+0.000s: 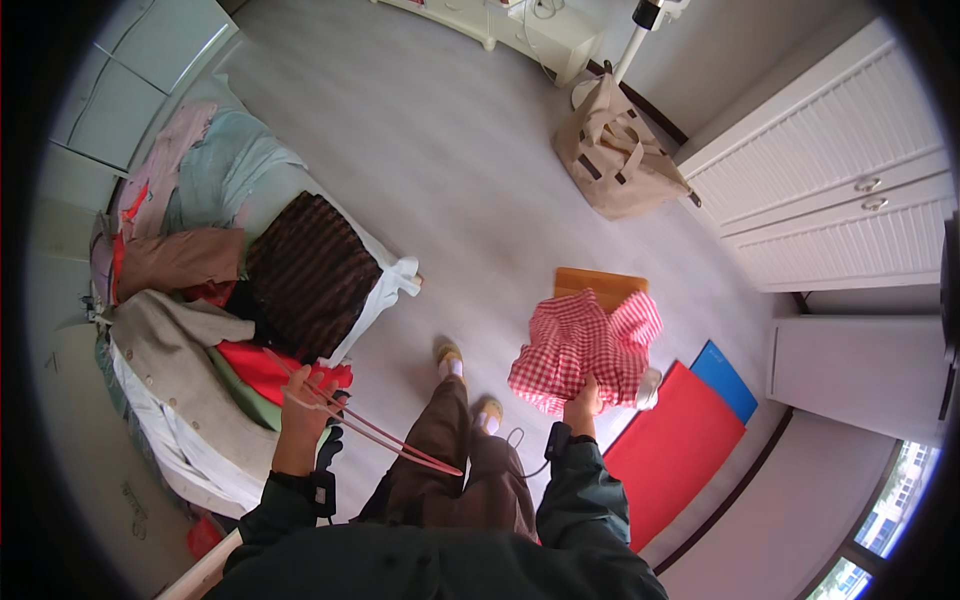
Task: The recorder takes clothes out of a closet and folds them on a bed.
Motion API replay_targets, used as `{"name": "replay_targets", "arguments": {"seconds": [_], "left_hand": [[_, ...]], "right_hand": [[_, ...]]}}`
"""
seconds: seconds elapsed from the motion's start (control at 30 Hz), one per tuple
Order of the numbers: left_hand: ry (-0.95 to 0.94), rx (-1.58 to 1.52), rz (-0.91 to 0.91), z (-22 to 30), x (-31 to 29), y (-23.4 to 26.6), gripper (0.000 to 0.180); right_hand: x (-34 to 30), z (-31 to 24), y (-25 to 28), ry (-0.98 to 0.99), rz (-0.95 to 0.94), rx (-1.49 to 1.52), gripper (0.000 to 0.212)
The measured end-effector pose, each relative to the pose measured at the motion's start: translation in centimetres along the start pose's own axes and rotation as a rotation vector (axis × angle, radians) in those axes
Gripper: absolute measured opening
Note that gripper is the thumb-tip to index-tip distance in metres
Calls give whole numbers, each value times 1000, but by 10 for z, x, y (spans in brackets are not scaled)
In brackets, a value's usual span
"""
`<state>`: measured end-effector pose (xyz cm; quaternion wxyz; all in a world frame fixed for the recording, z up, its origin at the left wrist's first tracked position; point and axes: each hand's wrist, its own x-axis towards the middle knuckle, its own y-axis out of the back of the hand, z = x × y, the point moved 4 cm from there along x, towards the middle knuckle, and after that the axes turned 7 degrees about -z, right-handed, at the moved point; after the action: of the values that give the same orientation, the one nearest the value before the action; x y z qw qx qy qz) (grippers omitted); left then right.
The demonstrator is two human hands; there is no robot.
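Over a grey floor, just ahead and to the right of our legs, we hold out a red-and-white gingham garment point(575, 345), its small checks broken by soft folds, the cloth bunched on the near side and spread wider at the far edge. Our right hand point(584, 402) grasps it by the near edge, fingers closed on the fabric. Our left hand point(305, 400), out to the other side, grips a slim pink hanger point(440, 464), whose thin arms slant across our brown trousers point(432, 440).

Beyond the gingham lies a brown wooden board point(605, 283), partly hidden by the cloth; whether the two touch, we cannot tell. To the right, a red mat point(675, 450) lies beside a blue panel point(722, 380).

Farther off, a beige tote bag point(605, 165) stands slumped on the floor, straps folded over its front; we cannot see what it contains. It sits by the base of a white pole point(631, 52). Along the right wall, a white cabinet point(825, 175) shows ribbed doors, shut, with two metal handles. Low cream furniture point(550, 35) fronts the far wall.

At our left, a heap of clothes covers a low surface: a dark striped piece point(310, 270) on white cloth point(385, 295), a buttoned beige coat point(165, 335), a bright red garment point(262, 368), a brown one point(185, 262), and pale blue point(225, 165) and pink point(165, 165) items behind.
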<state>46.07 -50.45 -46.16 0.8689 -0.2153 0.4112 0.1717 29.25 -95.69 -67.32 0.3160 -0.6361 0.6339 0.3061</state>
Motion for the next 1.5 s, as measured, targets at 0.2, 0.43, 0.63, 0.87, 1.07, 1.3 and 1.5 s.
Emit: {"name": "replay_targets", "arguments": {"seconds": [0.2, 0.43, 0.63, 0.87, 1.07, 1.3, 1.5], "left_hand": [[-47, 44, -23, 7, 53, -41, 40], [-26, 160, -78, -18, 97, -95, 60], [119, 77, -71, -77, 114, -116, 58], [174, 112, -47, -113, 141, -130, 60], [184, 288, -112, -125, 188, -173, 70], [-282, 747, -78, -176, 296, -217, 88], [-281, 1101, 27, -228, 347, -280, 99]], "right_hand": [[46, -64, -87, 47, -250, -392, 64], [109, -86, -233, 199, -569, -1146, 20], [98, -72, -294, 425, -746, -1274, 31], [44, -84, -298, 969, -637, -1223, 30], [15, -151, -269, 1000, -866, -1049, 12], [-99, -305, -115, 633, -511, -833, 33], [-152, -336, -48, 568, -199, -929, 41]]}}
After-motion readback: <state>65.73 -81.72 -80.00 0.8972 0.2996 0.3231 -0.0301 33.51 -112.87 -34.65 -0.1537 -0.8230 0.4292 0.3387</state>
